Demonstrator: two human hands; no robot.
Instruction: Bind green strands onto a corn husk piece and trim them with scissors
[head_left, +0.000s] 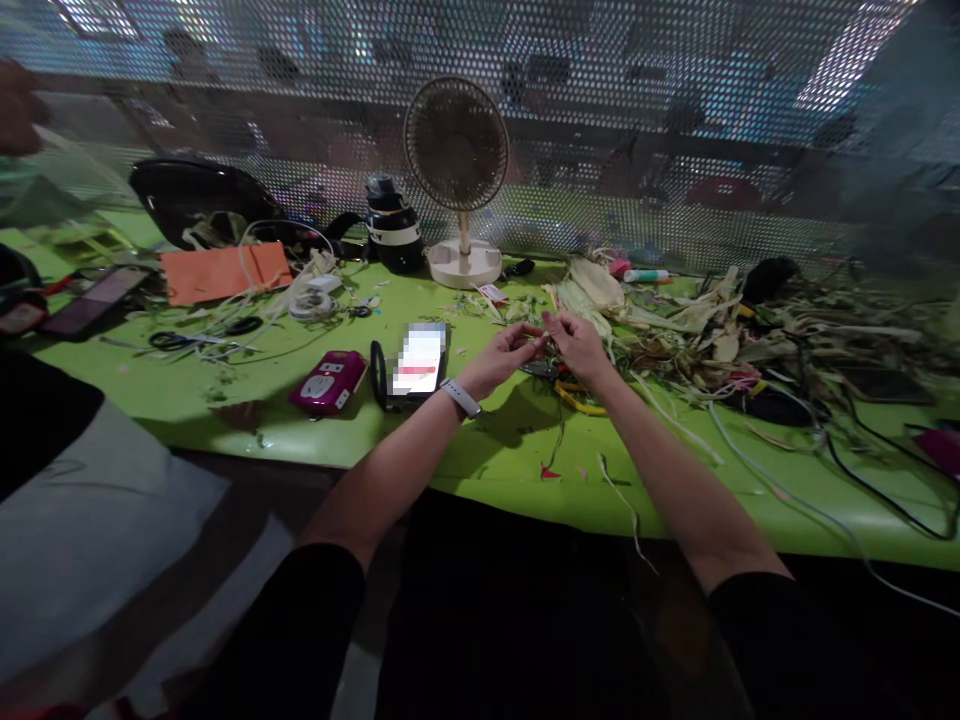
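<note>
While left fingers (526,350) meet right fingers (564,327) (whether grasping, I cannot tell), a bottle (395,238), contents hidden, stands beside the fan (457,145).

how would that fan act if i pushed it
Pushed near the top, the fan would probably tip, since its large round head sits high on a thin stem. Pushed at the base, it might slide instead, as that base looks broad and sits flat on the green table.
</note>
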